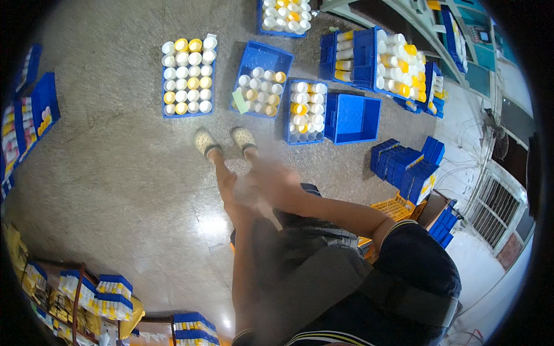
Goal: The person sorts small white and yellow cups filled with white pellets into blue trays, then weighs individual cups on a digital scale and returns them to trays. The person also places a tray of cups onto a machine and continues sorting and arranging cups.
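Both hands meet, blurred, above the knees: left hand, right hand, w/ a pale smear between them, maybe a bottle; can't tell the grip on either. Risk, imo: a loose hold drops it onto the floor, short of the crates beyond the hands.

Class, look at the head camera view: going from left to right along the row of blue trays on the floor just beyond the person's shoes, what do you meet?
Full tray of white and yellow bottles → tilted, part-filled tray → narrow full tray → empty blue tray. The blurred hands hang nearer than this row.
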`<state>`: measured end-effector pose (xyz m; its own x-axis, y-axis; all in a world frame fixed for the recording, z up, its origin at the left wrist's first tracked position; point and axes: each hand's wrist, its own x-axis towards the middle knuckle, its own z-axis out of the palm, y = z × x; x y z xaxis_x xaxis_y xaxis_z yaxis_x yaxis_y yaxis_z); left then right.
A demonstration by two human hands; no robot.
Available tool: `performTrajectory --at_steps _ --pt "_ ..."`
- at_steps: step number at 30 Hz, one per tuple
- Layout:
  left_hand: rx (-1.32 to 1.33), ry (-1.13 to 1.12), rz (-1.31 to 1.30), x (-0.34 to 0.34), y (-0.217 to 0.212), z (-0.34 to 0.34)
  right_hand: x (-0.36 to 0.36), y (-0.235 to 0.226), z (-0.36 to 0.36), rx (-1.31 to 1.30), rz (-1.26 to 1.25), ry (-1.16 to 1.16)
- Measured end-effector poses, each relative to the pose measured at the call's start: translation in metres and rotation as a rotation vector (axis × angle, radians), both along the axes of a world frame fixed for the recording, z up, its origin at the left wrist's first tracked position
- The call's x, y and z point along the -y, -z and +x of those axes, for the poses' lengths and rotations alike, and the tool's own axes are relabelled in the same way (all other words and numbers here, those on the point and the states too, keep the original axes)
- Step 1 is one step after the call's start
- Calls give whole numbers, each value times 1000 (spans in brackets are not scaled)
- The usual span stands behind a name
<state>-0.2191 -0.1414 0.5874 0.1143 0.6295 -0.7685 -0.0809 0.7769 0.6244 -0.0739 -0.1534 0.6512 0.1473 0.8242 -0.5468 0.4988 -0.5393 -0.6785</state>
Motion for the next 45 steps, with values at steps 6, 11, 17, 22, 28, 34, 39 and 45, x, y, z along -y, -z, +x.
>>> performTrajectory --at_steps 6,11,17,22,28,34,39,45 --pt "-384 487 551 -5 -7 -65 0 -5 -82 141 259 -613" --pt "-395 640 672 -13 22 -99 8 26 -119 178 239 -460" --pt "-283 787 654 -8 46 -107 25 32 -132 365 122 -439" --pt "-282 757 494 -20 28 -100 27 32 -130 213 66 -455" --pt "-390 586 274 -33 -7 -70 14 5 -91 136 300 -398" --pt "-363 474 390 -73 -60 -82 -28 -35 -109 -77 314 -227" --pt "-54 53 93 -121 -113 -161 -97 -76 -187 381 406 -731" --pt "-244 4 649 -199 -131 -348 -216 -136 -349 197 593 -1000"
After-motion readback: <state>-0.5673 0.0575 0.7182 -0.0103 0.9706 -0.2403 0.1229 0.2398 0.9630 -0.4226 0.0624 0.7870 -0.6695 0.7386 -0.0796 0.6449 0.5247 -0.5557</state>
